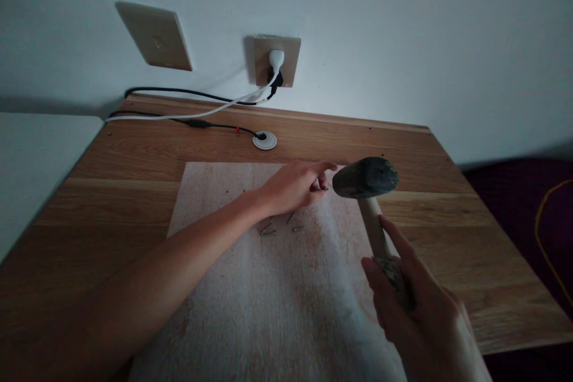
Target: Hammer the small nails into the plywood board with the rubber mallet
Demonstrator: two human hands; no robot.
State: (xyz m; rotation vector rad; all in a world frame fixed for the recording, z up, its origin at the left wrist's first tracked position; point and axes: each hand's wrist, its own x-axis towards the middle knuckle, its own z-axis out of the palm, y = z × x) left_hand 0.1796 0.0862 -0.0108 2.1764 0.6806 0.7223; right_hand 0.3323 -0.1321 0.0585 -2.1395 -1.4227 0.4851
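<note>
Pale, faintly reddish board point(264, 304), lying flat on a wood-grained worktop point(102, 191), with both of my hands at work above it. My right hand point(423, 316) is wrapped round the light handle of a mallet point(364, 178), thumb and forefinger lying along the shaft; the dark, blunt head is raised over the board's far right part, just beside the fingertips of my left hand point(301, 184). That left hand reaches across from the lower left, one finger stretched toward the mallet head and the others curled. A small dark tip shows at the curled fingers; I cannot tell whether they pinch a nail. Loose nails point(268, 233) lie on the board just below my left hand, some close together and one slightly apart to the right. Two small dark marks show on the board, left of my wrist. Beyond the board, a round cable grommet point(269, 144) is set into the worktop, with a black cable point(224, 126) running into it. On the wall point(403, 42) behind, a socket plate point(261, 65) carries a white plug point(276, 59) above a black one.
</note>
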